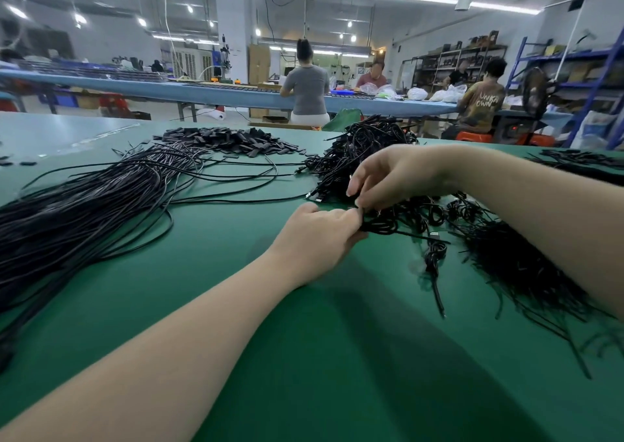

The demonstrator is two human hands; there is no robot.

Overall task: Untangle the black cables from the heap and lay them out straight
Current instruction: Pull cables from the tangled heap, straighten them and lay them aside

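Observation:
A tangled heap of black cables [368, 151] rises at the middle right of the green table [304, 357]. Both hands meet at its near edge. My left hand [317, 239] grips a small coiled cable bundle [381, 223] at its left end. My right hand [395, 178] comes from the right and pinches the same bundle from above with fingertips. A wide sheaf of straightened black cables [84, 205] lies along the left side of the table. More coiled bundles [435, 256] and loose strands lie under my right forearm.
A pile of small flat black pieces [229, 139] sits at the far middle of the table. Loose black strands [526, 272] spread at the right. Beyond the table edge, several people work at a long blue bench [202, 92]. Shelving stands at the far right.

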